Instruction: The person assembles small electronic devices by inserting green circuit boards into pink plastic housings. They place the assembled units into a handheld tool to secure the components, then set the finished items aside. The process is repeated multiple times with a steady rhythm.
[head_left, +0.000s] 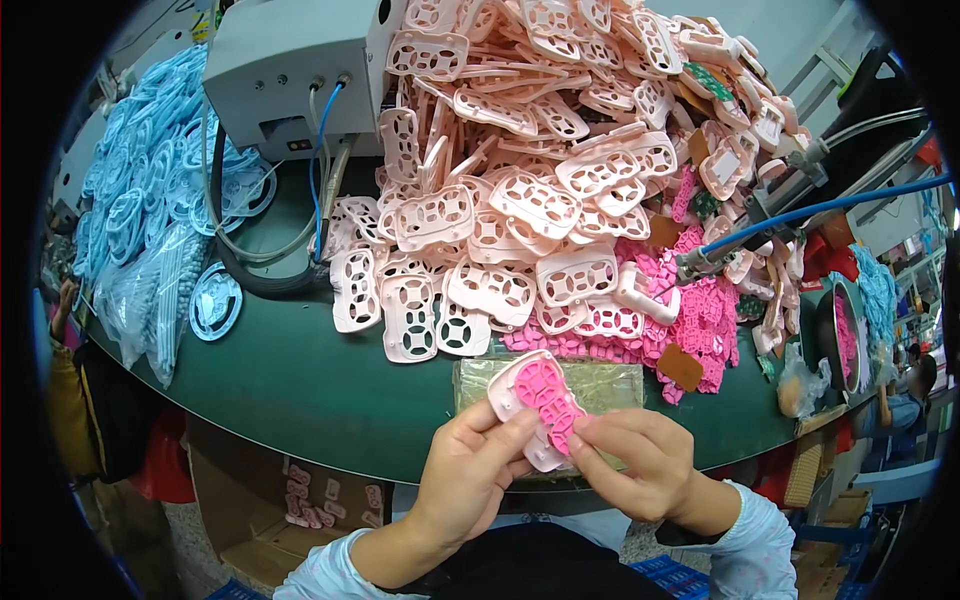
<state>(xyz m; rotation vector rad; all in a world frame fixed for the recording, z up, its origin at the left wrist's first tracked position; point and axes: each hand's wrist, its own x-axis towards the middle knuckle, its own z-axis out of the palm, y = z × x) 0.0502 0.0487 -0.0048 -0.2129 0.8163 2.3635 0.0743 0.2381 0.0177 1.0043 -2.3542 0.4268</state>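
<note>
My left hand [458,478] grips a pale pink plastic shell [504,396] by its left side, the thumb over its face, held tilted above the near edge of the green table. A bright pink button piece [541,383] with round, cut-out shapes lies in the shell. My right hand [645,468] pinches the lower right end of that piece between thumb and forefinger, close against the shell. Whether the piece is fully seated at that end is hidden by my fingers. Below both hands is a flat block wrapped in clear yellowish film [480,380].
A tall heap of pale pink shells [485,205] stands ahead, with bright pink button pieces [705,335] at its right. A metal tool arm with a blue hose [830,215] reaches in from the right. A grey machine box [295,75] and light blue parts [150,160] sit at left.
</note>
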